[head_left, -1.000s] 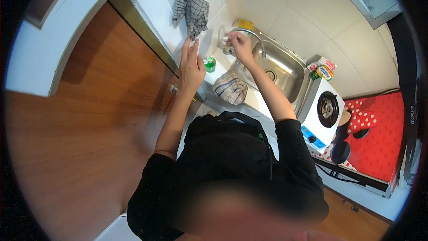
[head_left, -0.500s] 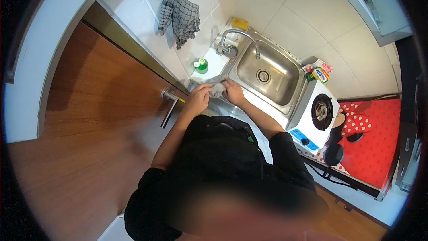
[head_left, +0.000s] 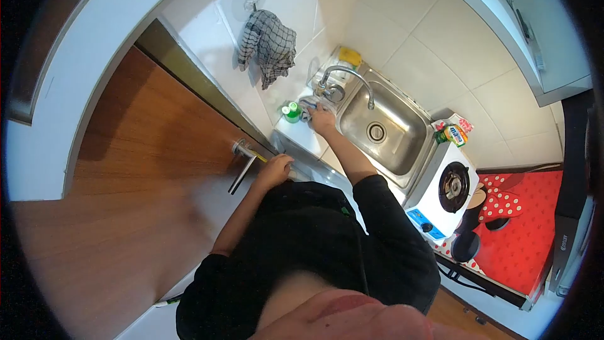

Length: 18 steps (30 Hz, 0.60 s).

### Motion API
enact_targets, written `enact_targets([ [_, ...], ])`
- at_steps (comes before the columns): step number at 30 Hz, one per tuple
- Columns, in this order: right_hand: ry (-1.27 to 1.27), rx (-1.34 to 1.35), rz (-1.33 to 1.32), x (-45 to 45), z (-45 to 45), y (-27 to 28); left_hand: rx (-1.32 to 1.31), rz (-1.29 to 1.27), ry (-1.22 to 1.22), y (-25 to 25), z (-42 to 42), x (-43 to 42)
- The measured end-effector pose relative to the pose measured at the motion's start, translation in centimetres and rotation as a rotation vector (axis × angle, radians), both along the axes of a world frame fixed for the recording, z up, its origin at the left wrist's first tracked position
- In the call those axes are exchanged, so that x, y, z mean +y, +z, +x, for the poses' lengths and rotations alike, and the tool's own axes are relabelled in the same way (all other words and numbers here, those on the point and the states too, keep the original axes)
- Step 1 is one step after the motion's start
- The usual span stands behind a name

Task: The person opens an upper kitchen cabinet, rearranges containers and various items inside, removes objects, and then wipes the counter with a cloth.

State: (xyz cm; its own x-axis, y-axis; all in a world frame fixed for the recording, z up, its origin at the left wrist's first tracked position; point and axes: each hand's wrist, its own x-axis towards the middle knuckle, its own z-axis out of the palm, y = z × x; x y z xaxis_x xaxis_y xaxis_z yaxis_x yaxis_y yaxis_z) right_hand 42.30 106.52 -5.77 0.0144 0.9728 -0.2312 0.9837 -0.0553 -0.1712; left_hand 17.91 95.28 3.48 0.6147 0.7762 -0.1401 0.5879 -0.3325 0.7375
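Note:
My right hand [head_left: 322,119] presses a crumpled striped cloth [head_left: 307,106] on the white counter [head_left: 301,136], between the green bottles [head_left: 292,112] and the faucet [head_left: 350,70]. Its fingers lie over the cloth, which they partly hide. My left hand [head_left: 275,172] is low beside the counter's front edge, close to the door handle [head_left: 242,175]. Its fingers are curled, and whether anything is in them is hidden. A checkered cloth [head_left: 275,44] hangs from a wall hook above the bottles. The steel sink [head_left: 402,135] is right of my right hand.
A yellow sponge [head_left: 350,56] sits behind the faucet. Right of the sink are a green and yellow packet [head_left: 452,134] and a single-burner stove [head_left: 434,214]. Farther right lies a red patterned cover [head_left: 522,239]. The brown door [head_left: 145,182] stands at the left.
Both hands first came down from the hanging cloth and the faucet to the striped cloth. Then my right hand moved it onto the counter beside the bottles, while my left hand let go and dropped lower.

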Motion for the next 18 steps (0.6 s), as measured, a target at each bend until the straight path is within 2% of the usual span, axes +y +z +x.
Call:
enact_targets([
  [4,-0.022,0.105,-0.124,-4.7,1.4,2.3,-0.024,-0.017,-0.040,0.1,1.5,0.7],
  [8,0.141,0.072,-0.085,-11.7,3.8,1.2,-0.036,0.017,-0.103,-0.7,3.8,0.7],
  [10,0.201,0.062,-0.141,-15.1,5.2,3.3,0.032,0.017,-0.187,-1.5,5.0,1.0],
  [13,0.116,-0.096,-0.609,-17.1,6.1,7.0,0.013,-0.025,-0.219,-2.4,6.7,0.8],
  [16,0.029,0.074,-0.344,-18.2,5.9,10.6,-0.023,-0.083,-0.232,-2.2,8.2,0.4],
  [18,0.050,0.183,-0.052,-18.4,5.3,9.6,0.009,-0.113,-0.238,-1.9,9.4,0.1],
])
